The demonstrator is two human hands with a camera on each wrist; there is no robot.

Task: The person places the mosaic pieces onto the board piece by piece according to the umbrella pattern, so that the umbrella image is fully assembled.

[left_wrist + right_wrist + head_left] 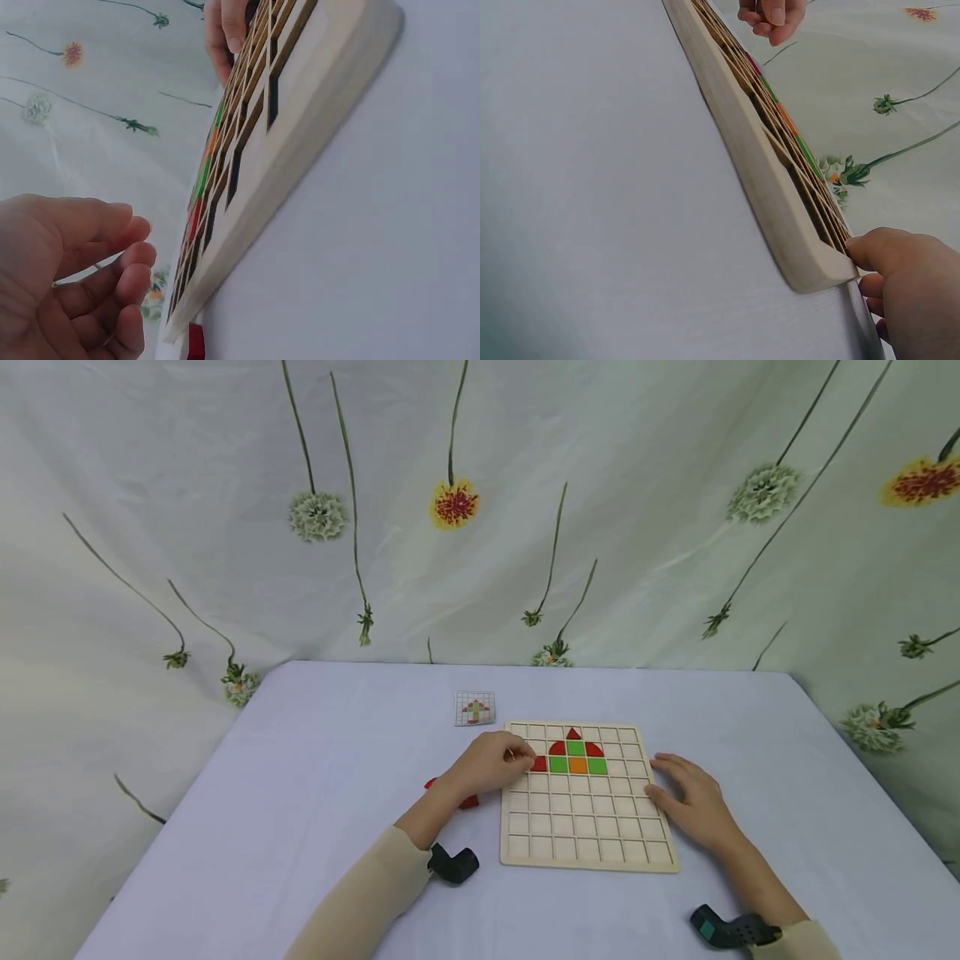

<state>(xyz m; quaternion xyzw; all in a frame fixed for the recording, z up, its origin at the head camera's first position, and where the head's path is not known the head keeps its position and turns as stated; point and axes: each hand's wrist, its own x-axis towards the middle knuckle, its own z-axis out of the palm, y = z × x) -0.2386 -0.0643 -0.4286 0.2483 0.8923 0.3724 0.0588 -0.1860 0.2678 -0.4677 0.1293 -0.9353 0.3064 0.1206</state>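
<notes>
A wooden grid board (585,827) lies on the table, with colored pieces set in its upper rows. A red triangle (573,734) tops red curved pieces, green squares (575,748) and an orange square (577,765). At the row's left end is a red square (539,764), where the fingertips of my left hand (491,762) hover close by. In the left wrist view that hand's fingers (135,281) are loosely bent, with nothing visible between them. My right hand (693,802) rests at the board's right edge, its thumb (874,247) touching the rim.
Loose red pieces (468,802) lie left of the board, partly hidden by the left forearm. Beyond the board's upper left corner is a small pattern card (475,708). A white cloth covers the table (300,760), with a flower-printed curtain (637,510) behind it.
</notes>
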